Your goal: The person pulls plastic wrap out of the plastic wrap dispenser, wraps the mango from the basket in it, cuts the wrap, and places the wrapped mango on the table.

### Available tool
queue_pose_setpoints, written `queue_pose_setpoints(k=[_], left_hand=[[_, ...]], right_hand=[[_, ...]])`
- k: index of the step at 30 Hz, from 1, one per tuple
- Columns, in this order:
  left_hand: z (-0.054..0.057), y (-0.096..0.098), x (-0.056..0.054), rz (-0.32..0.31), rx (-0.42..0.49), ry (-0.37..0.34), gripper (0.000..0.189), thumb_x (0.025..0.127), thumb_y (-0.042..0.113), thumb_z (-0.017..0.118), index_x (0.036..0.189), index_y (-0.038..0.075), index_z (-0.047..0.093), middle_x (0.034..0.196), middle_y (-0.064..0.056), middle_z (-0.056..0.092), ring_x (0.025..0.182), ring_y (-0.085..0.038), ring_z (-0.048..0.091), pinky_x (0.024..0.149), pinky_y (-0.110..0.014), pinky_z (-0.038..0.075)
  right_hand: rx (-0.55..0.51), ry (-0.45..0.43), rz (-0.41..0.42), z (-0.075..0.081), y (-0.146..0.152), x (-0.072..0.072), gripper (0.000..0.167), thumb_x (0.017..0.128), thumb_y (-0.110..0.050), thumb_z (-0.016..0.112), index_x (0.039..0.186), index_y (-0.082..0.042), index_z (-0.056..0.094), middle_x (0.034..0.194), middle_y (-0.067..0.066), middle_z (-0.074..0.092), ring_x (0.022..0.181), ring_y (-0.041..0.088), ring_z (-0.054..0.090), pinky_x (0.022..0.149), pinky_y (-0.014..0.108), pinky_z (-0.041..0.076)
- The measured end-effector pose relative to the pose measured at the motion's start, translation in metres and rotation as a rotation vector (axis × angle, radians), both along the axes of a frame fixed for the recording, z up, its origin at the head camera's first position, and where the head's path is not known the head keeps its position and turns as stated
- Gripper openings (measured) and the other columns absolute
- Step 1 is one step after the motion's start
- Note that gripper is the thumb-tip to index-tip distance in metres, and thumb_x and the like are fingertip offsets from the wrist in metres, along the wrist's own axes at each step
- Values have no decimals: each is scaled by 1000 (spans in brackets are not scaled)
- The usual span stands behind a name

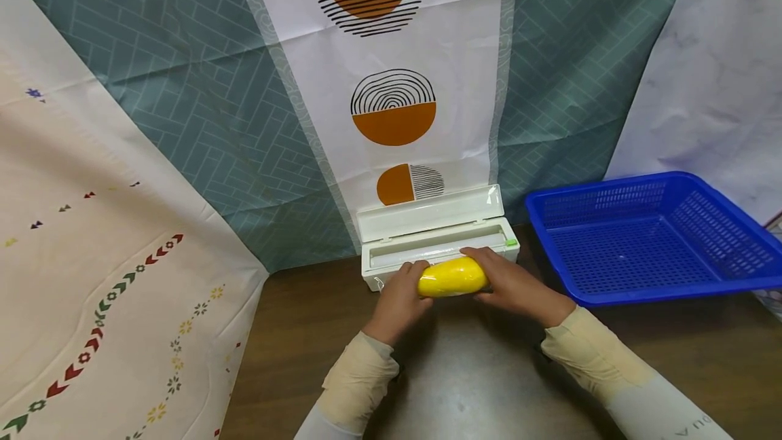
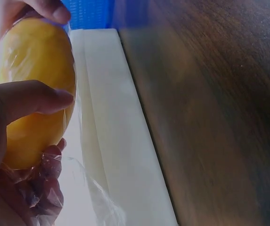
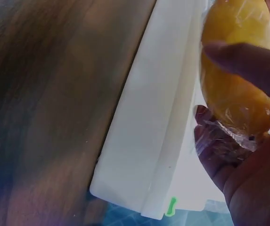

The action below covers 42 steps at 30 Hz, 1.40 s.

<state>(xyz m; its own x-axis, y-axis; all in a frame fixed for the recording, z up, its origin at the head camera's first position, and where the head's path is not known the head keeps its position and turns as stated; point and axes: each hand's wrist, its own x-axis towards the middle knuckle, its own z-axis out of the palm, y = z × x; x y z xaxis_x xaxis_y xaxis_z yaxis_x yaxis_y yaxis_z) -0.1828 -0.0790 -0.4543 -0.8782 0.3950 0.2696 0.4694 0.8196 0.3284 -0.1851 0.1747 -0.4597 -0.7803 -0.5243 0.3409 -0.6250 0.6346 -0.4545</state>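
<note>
Both hands hold a yellow mango point(image 1: 453, 276) by its ends, in front of an open white cling film dispenser point(image 1: 370, 270). Clear film point(image 2: 94, 193) covers the fruit, and its loose part hangs near the left fingers. My left hand point(image 1: 400, 301) grips the left end, thumb across the near side and fingers beneath, in the left wrist view. Around the other end curls my right hand point(image 1: 513, 284), its thumb point(image 3: 238, 59) on the fruit and fingers under it amid crinkled film. Inside the dispenser lies a film roll point(image 1: 421, 250); its lid point(image 1: 430, 212) stands raised behind.
A blue plastic basket point(image 1: 617, 250) stands on the right of the brown wooden table point(image 1: 305, 331). The dispenser has a green slider point(image 1: 510, 243) at its right end. Patterned cloth point(image 1: 244, 121) hangs behind the table, and a cream printed cloth point(image 1: 122, 257) hangs at the left.
</note>
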Motion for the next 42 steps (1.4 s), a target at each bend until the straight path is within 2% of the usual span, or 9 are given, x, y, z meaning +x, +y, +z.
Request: queue_pose_setpoints(k=[5, 9, 17, 22, 27, 34, 39, 42], left_hand=[[-1, -1, -1, -15, -11, 7, 58, 75, 13, 84, 127, 15, 58, 101, -6, 62, 84, -18, 59, 75, -35, 52], [-2, -2, -2, -33, -35, 31, 60, 75, 12, 84, 127, 15, 57, 102, -6, 62, 84, -19, 60, 75, -35, 52], [-1, -3, -4, -51, -34, 43, 59, 75, 11, 85, 126, 15, 57, 101, -6, 61, 84, -19, 59, 76, -35, 52], [0, -3, -4, -52, -42, 69, 53, 79, 8, 83, 125, 13, 58, 98, -7, 62, 84, -21, 60, 76, -36, 53], [6, -2, -1, -43, -38, 107, 54, 76, -1, 80, 124, 11, 58, 95, -9, 61, 82, -21, 60, 75, -37, 54], [17, 2, 3, -18, -48, 160, 55, 75, -6, 77, 124, 11, 58, 96, -10, 62, 82, -24, 61, 76, -39, 54], [25, 4, 4, 0, -48, 226, 56, 74, -7, 76, 124, 11, 59, 96, -10, 62, 82, -25, 61, 76, -39, 53], [33, 4, 4, 10, -46, 232, 56, 74, -6, 78, 124, 11, 60, 98, -10, 63, 84, -26, 62, 78, -40, 54]], right_hand=[[38, 98, -12, -4, 1, -1, 82, 72, 0, 85, 142, -4, 43, 123, 16, 59, 106, 29, 62, 95, 50, 54], [63, 144, -24, -3, 1, -1, 77, 69, -1, 85, 138, -3, 49, 118, 14, 63, 103, 30, 61, 94, 51, 52], [122, 150, -55, 0, 1, -4, 79, 70, -10, 90, 138, -7, 50, 112, 11, 63, 102, 27, 59, 93, 50, 50], [105, 162, -48, 1, 0, -4, 78, 69, -10, 91, 136, -8, 51, 108, 9, 62, 97, 24, 58, 88, 48, 51], [73, 158, -51, 6, 0, -5, 78, 67, -9, 91, 134, -9, 52, 106, 8, 60, 91, 23, 58, 84, 46, 52], [67, 129, -81, 16, 0, -3, 77, 68, -9, 89, 135, -12, 51, 109, 8, 60, 92, 23, 59, 84, 45, 53], [49, 169, -88, 21, 1, -4, 77, 68, -9, 88, 136, -11, 51, 113, 9, 60, 95, 26, 61, 86, 46, 54], [35, 190, -86, 25, 1, -6, 78, 69, -9, 88, 136, -11, 50, 118, 10, 61, 99, 27, 61, 90, 47, 54]])
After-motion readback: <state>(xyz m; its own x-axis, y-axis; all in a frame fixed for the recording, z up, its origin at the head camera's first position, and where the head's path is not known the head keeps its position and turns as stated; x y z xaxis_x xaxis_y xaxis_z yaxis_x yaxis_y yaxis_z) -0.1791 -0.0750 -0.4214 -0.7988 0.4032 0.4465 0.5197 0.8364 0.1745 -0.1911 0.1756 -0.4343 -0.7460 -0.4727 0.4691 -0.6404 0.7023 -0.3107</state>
